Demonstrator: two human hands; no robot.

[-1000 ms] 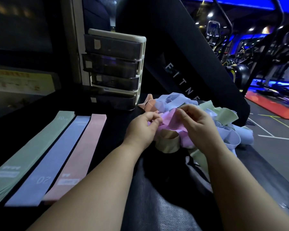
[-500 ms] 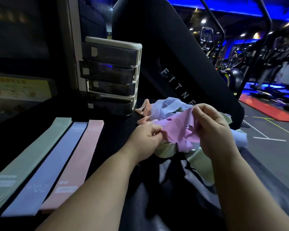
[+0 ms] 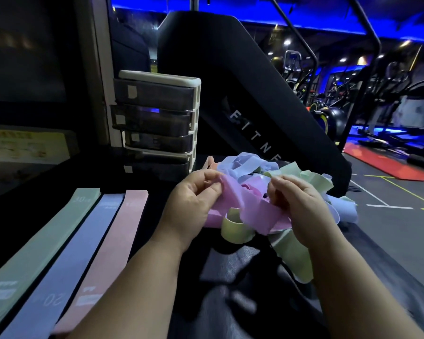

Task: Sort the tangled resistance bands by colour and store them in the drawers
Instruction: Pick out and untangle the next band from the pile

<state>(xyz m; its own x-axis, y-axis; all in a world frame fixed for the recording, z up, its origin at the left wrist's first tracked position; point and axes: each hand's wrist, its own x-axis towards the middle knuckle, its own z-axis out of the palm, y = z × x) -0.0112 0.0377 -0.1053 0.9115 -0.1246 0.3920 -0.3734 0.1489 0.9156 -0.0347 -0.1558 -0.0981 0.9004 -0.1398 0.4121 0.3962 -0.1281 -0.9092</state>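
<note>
Because the pink band (image 3: 233,200) is knotted into the pile (image 3: 249,165) just right of the drawers (image 3: 157,123), I pinch one end in my left hand (image 3: 194,195) and curl my right hand (image 3: 301,206) round the other, pulling apart to free it. Since half a second ago my hands have spread wider, and my right has dropped lower.

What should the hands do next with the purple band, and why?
Probably lift the purple band up and away: the left hand and right hand both pinch it, but it lies tangled among green bands and blue bands.
</note>
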